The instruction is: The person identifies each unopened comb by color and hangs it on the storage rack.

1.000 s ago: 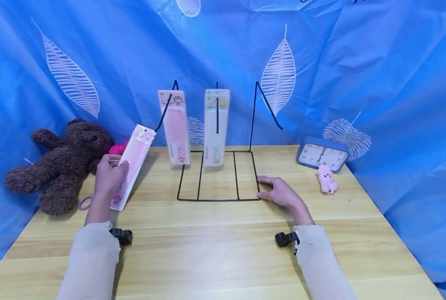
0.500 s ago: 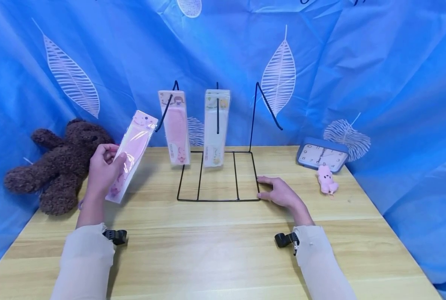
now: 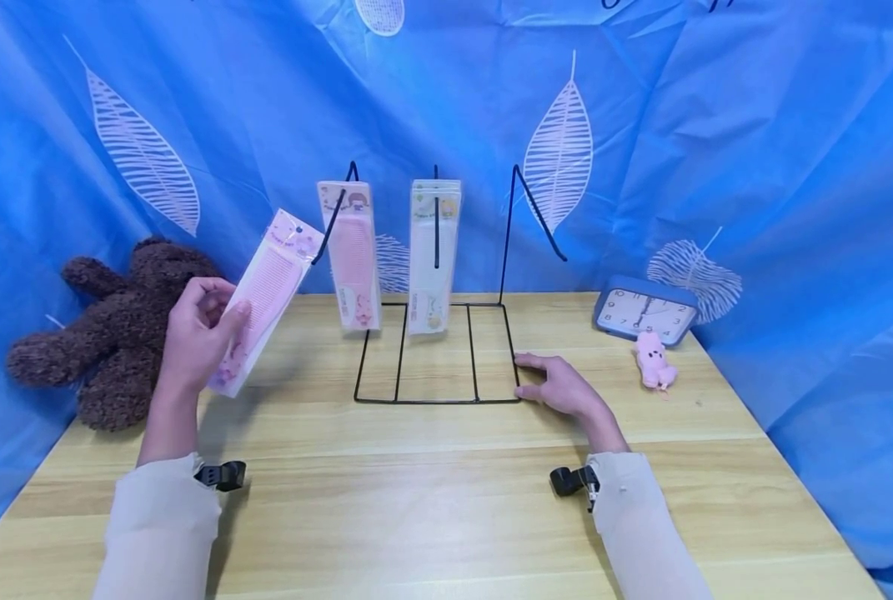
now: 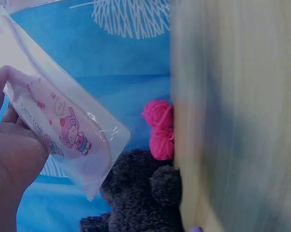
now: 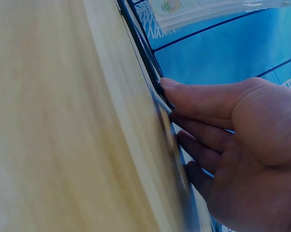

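My left hand (image 3: pixel 194 337) grips a pink comb in a clear packet (image 3: pixel 264 298), held tilted above the table's left side; the left wrist view shows the packet (image 4: pixel 63 125) pinched between thumb and fingers. Its top edge is close to the left hook of a black wire rack (image 3: pixel 436 350). Two more packaged combs hang on the rack: a pink one (image 3: pixel 351 254) and a white one (image 3: pixel 432 254). My right hand (image 3: pixel 562 385) lies flat on the table with straight fingers (image 5: pixel 203 104) pressing against the rack's right base wire (image 5: pixel 145 63).
A brown teddy bear (image 3: pixel 119 329) and pink yarn balls (image 4: pixel 157 128) sit at the table's left edge. A blue clock (image 3: pixel 644 312) and a small pink toy (image 3: pixel 654 358) are at the back right. A blue leaf-print cloth (image 3: pixel 641 125) hangs behind.
My left hand has lifted the packaged comb up and to the right, toward the rack's left hook. The right hand has stayed on the rack's base.
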